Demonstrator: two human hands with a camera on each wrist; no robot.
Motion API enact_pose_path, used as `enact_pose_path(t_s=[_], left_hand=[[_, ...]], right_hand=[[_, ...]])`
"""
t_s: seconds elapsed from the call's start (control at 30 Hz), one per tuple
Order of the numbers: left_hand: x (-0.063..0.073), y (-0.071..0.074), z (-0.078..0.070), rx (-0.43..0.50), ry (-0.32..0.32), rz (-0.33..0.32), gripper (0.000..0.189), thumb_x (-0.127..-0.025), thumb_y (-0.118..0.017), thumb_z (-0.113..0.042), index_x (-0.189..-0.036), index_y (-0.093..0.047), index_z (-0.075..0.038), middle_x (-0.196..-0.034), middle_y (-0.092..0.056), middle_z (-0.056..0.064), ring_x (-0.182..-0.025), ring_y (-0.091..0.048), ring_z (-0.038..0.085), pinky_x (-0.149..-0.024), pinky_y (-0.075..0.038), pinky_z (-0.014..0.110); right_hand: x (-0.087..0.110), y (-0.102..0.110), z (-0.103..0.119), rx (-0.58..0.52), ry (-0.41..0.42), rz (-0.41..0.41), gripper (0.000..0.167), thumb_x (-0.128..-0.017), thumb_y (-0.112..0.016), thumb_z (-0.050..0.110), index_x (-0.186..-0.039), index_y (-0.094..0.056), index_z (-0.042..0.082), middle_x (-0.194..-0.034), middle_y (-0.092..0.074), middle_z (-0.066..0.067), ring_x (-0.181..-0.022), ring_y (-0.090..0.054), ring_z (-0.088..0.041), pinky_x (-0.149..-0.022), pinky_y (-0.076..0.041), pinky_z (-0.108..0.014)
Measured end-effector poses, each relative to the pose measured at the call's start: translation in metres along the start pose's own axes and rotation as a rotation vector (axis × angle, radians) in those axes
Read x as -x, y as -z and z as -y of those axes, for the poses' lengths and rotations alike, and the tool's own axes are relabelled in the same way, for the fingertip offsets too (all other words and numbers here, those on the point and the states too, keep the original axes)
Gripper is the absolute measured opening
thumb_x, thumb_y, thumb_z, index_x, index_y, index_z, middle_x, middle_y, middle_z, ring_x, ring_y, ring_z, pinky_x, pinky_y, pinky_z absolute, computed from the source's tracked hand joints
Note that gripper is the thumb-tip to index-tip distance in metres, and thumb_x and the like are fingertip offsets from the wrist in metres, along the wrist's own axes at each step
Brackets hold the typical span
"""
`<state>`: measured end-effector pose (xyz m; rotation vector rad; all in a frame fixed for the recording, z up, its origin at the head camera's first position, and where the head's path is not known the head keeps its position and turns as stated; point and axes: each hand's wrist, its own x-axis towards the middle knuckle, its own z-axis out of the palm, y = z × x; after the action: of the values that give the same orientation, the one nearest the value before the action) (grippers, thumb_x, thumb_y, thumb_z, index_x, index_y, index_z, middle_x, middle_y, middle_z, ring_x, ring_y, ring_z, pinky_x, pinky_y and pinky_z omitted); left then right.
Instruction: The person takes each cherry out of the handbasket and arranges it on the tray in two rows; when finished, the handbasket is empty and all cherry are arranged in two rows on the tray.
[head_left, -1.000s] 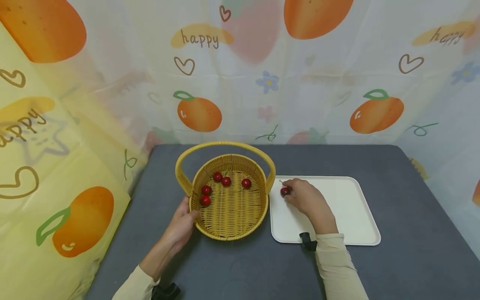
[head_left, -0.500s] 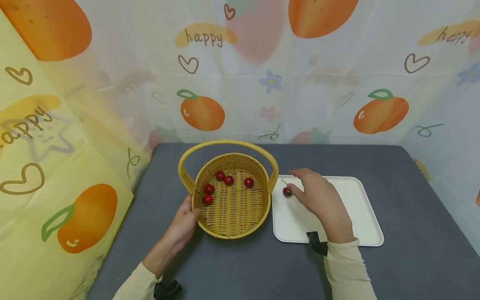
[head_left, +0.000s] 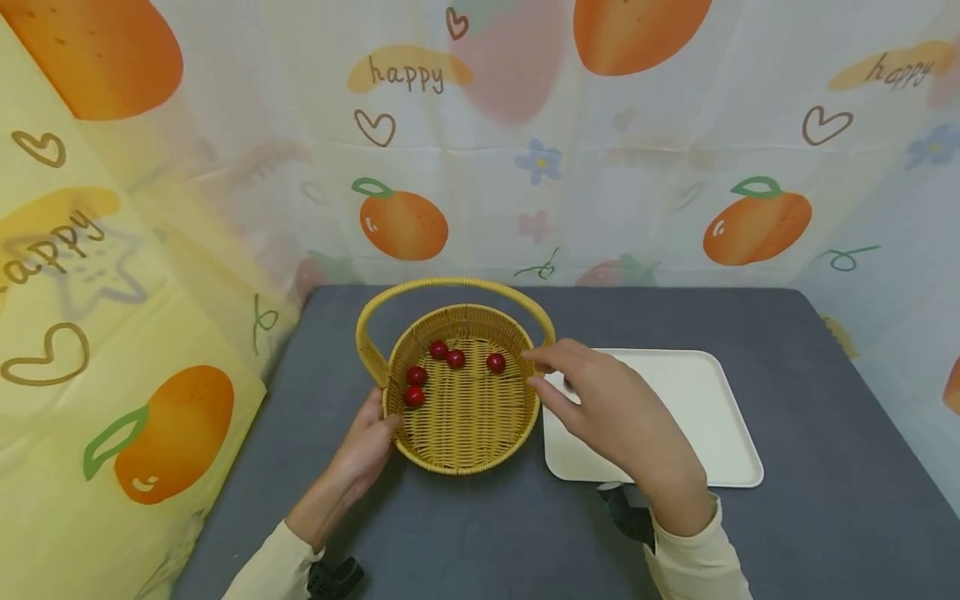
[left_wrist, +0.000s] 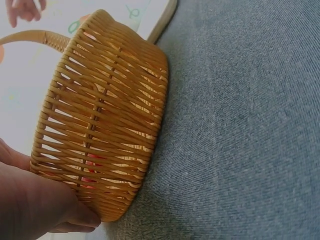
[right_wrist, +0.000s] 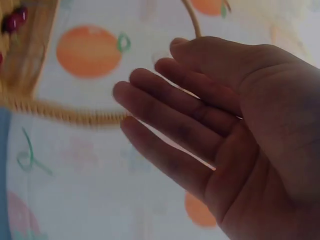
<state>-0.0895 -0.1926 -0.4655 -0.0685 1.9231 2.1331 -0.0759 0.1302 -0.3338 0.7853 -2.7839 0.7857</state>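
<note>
My left hand (head_left: 360,454) grips the left rim of a yellow wicker basket (head_left: 457,442) with an arched handle, thumb over the edge. In the left wrist view the woven side of the basket (left_wrist: 100,110) fills the middle, with the hand (left_wrist: 40,200) at its lower end. Several red cherries (head_left: 455,359) lie inside, mostly toward the left and back. My right hand (head_left: 615,408) hovers by the basket's right rim with nothing in it; its fingers (right_wrist: 170,112) are extended in the right wrist view. Behind its thumb, a dark bit of a cherry (head_left: 567,385) shows on the white tray.
The white rectangular tray (head_left: 697,417) lies right of the basket on the dark grey tabletop (head_left: 480,542). A fruit-printed cloth (head_left: 480,208) hangs behind the table and along both sides.
My right hand lets go of the cherry, leaving it on the tray, then moves left to the basket's right rim. The left hand keeps its grip on the basket.
</note>
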Motion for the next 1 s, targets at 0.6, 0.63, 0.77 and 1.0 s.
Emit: enact_pose_path(t_s=[0.6,0.63,0.77,1.0], left_hand=[[-0.003,0.000,0.000,-0.012,-0.004,-0.016,0.066,-0.098,-0.032,0.013,-0.161,-0.016,0.002,-0.163,-0.030,0.020,-0.146,-0.032,0.030,-0.120,-0.028,0.050],[-0.004,0.000,0.000,-0.015,-0.007,-0.019,0.065,-0.097,-0.032,0.013,-0.160,-0.017,0.002,-0.162,-0.031,0.019,-0.145,-0.033,0.029,-0.120,-0.029,0.050],[-0.005,-0.002,0.000,-0.026,-0.012,-0.025,0.064,-0.096,-0.033,0.013,-0.158,-0.018,0.004,-0.161,-0.033,0.022,-0.145,-0.033,0.031,-0.118,-0.031,0.049],[-0.003,-0.001,0.001,-0.028,0.000,-0.029,0.071,-0.094,-0.034,0.014,-0.161,-0.017,0.000,-0.165,-0.029,0.020,-0.147,-0.033,0.032,-0.119,-0.031,0.047]], right_hand=[[-0.076,-0.113,0.060,0.068,0.015,0.177,0.023,-0.102,-0.072,0.030,-0.114,-0.078,0.013,-0.101,-0.075,0.000,-0.087,-0.070,-0.017,-0.072,-0.059,-0.032],[-0.080,-0.119,0.059,0.072,0.004,0.182,0.019,-0.102,-0.072,0.030,-0.108,-0.078,0.013,-0.095,-0.074,0.000,-0.081,-0.069,-0.016,-0.068,-0.057,-0.031],[-0.090,-0.144,0.053,0.082,-0.057,0.220,0.019,-0.099,-0.074,0.025,-0.085,-0.070,0.014,-0.079,-0.063,0.001,-0.067,-0.058,-0.013,-0.059,-0.049,-0.028],[-0.100,-0.169,0.050,0.049,-0.134,0.326,0.027,-0.098,-0.075,0.024,-0.075,-0.065,0.013,-0.069,-0.059,0.000,-0.064,-0.056,-0.015,-0.058,-0.047,-0.029]])
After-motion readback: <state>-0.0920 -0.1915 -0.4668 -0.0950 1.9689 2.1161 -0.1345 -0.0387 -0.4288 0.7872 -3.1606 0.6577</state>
